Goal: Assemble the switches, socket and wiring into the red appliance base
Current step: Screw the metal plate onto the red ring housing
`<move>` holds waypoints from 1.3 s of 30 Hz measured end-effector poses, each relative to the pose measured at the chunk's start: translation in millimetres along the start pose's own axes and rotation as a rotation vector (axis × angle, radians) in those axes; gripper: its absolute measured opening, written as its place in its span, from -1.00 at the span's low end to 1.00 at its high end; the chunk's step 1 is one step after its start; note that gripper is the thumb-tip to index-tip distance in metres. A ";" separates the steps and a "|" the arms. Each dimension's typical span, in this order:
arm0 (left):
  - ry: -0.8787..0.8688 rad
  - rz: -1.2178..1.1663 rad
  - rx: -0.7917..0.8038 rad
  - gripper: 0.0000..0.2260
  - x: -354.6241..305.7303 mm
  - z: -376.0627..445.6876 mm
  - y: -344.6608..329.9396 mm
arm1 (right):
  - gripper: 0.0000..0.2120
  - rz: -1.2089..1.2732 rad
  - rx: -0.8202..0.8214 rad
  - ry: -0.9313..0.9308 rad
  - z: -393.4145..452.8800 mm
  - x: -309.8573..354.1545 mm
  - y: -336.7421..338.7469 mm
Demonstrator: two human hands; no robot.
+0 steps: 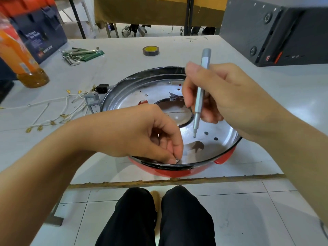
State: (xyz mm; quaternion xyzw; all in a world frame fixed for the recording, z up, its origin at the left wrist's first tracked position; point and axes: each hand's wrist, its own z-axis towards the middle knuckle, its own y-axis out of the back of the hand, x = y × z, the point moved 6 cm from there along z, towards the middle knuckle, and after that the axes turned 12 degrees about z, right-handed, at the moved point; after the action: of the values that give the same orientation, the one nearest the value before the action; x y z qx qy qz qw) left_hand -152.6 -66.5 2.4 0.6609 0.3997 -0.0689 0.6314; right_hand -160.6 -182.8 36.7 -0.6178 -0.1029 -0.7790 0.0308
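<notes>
A white desk (pixel 177 50) with a rusty, chipped near edge carries the round red appliance base (pixel 179 172) with its shiny metal inner plate close to that edge. Left of it lie white wires with brass terminals (pixel 44 112), grey rocker switches (pixel 93 102) and a black socket (pixel 102 88). Farther back sit a roll of dark tape (pixel 150 51), green-pouched hex keys (pixel 79 55), an orange-labelled drink bottle (pixel 19 54) and a dark grey box (pixel 276 31).

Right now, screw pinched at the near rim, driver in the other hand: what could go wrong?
1. The small screw pinched by the left hand could slip and slide down the shiny plate toward its central opening.
2. The screwdriver in the right hand points down at the plate and may scratch it.
3. The red base sits near the table edge; pressing may shift it.
</notes>
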 end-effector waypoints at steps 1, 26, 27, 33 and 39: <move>-0.004 0.001 -0.004 -0.93 0.3 -0.1 -0.1 | -0.57 0.013 0.047 0.014 -1.4 -0.1 -3.0; -0.017 0.086 -0.056 -0.84 1.8 -0.1 3.3 | -0.80 -0.235 0.388 -0.031 -10.6 -2.8 -26.7; -0.019 0.087 -0.059 -0.83 1.8 -0.3 3.1 | -0.82 -0.229 0.404 -0.038 -10.8 -1.7 -27.5; -0.030 0.078 -0.046 -0.91 1.2 0.6 1.3 | -0.84 -0.367 0.422 0.017 -9.4 16.1 -22.6; -0.048 0.044 -0.053 -0.86 -0.1 -0.4 1.0 | -0.85 -0.611 0.519 0.015 -5.9 33.7 -32.5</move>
State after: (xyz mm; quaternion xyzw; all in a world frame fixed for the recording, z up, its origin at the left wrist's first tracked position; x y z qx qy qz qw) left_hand -152.2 -66.1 3.4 0.6506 0.3716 -0.0600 0.6596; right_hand -179.8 -149.5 64.1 -0.5249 -0.4750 -0.7048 -0.0465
